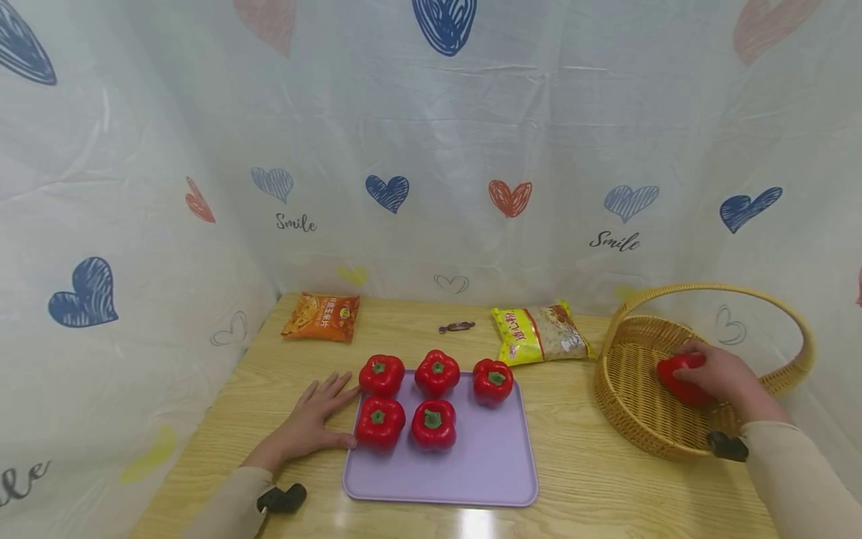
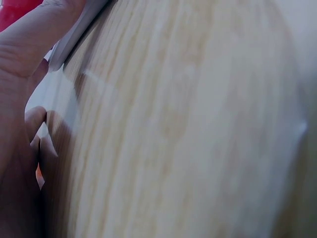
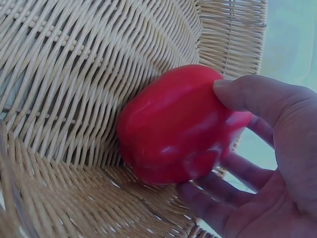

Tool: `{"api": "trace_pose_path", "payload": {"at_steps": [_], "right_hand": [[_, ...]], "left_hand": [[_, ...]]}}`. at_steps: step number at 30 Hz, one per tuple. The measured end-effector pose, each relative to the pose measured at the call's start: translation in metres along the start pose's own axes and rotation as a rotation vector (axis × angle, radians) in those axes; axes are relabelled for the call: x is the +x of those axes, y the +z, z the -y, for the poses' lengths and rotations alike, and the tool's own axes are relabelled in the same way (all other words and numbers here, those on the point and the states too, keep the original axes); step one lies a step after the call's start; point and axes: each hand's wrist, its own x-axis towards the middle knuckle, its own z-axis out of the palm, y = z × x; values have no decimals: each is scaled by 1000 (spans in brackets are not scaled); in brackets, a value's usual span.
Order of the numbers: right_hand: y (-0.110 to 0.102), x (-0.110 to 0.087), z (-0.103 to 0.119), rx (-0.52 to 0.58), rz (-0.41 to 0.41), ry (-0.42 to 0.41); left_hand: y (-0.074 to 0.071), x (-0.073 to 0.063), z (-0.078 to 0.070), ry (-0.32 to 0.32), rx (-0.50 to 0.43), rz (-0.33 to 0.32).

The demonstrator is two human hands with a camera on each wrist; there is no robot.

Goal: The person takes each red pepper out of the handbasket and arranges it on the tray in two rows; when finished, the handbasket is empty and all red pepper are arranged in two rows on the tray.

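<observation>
Inside the wicker basket [image 1: 626,404], at the right of the head view, my right hand [image 1: 723,374] holds a red bell pepper [image 1: 683,380]. In the right wrist view the thumb and fingers grip the pepper [image 3: 173,124] against the woven wall. My left hand [image 1: 313,419] lies at the left edge of a lilac tray [image 1: 485,471], its fingers spread and straight, thumb at the rim. Several red bell peppers sit on the tray, among them one at the front left [image 1: 380,425] beside that hand and one at the right [image 1: 493,383].
Behind the tray lie an orange snack bag [image 1: 323,317], a small wrapped candy [image 1: 456,327] and a yellow snack bag [image 1: 542,333]. The basket's tall handle [image 1: 714,287] arches over it. A curtain printed with hearts [image 1: 404,254] stands behind the wooden table [image 1: 566,464].
</observation>
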Motion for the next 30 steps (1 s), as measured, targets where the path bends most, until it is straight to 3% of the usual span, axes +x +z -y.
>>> {"api": "trace_pose_path", "payload": {"at_steps": [8, 30], "right_hand": [[-1, -3, 0, 29, -1, 5], [5, -28, 10, 7, -100, -87]], "left_hand": [[-1, 0, -1, -9, -7, 3], [0, 0, -1, -13, -6, -2]]}}
